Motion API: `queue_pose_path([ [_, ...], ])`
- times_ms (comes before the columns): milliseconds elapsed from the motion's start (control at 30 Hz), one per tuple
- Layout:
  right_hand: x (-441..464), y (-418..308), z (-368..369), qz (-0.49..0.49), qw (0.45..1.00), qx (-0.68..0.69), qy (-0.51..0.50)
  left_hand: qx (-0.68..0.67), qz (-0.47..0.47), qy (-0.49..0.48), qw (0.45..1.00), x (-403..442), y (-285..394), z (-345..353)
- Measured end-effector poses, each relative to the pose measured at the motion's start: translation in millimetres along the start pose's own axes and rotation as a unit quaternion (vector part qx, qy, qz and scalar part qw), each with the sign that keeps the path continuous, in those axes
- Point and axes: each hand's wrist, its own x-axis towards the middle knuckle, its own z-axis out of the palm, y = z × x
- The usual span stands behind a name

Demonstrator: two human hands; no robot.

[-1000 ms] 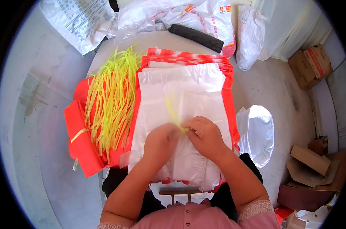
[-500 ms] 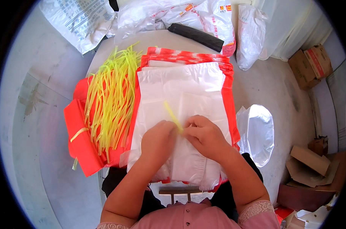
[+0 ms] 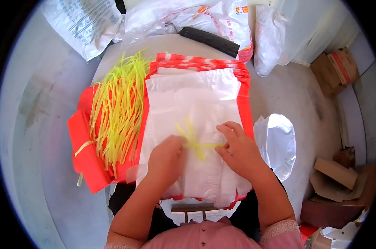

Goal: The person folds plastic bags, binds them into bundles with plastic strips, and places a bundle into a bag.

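A short yellow strip (image 3: pixel 196 145), blurred and seemingly knotted, lies over the white plastic bags (image 3: pixel 192 89) stacked on red ones. My right hand (image 3: pixel 237 147) pinches its right end between thumb and finger. At the strip's left side is my left hand (image 3: pixel 168 157), its fingers smeared by motion, so what they hold is unclear. Left of the stack, a bundle of loose yellow strips (image 3: pixel 118 112) rests on red plastic. A folded red bundle (image 3: pixel 86 147) bound with a yellow tie lies beside it.
A black roll (image 3: pixel 209 40) lies at the table's back, before white printed sacks (image 3: pixel 233 25). An open clear bag (image 3: pixel 280 143) hangs at the right. Cardboard boxes (image 3: pixel 337 176) stand on the right, and a wooden stool (image 3: pixel 192 208) is below the table.
My hands have moved apart, the right one to the right and the left one slightly left. The yellow strip now spreads between them with its ends pointing several ways. The view has shifted slightly.
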Motion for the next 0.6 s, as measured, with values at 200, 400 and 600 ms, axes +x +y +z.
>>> queue_pose_path([
  [200,-2.3,-4.2,2.5,0.005,0.999,0.027,-0.018,0.006,0.014,-0.045,0.999,-6.3,7.4,-2.2],
  [400,-4.8,-21.9,-0.9,-0.073,0.898,0.433,-0.022,-0.267,-0.177,-0.104,0.942,-11.1,11.7,-18.8],
  [600,14.3,2.6,19.6,-0.069,0.967,0.247,0.010,-0.527,-0.308,-0.076,0.788,-9.9,9.3,-9.3],
])
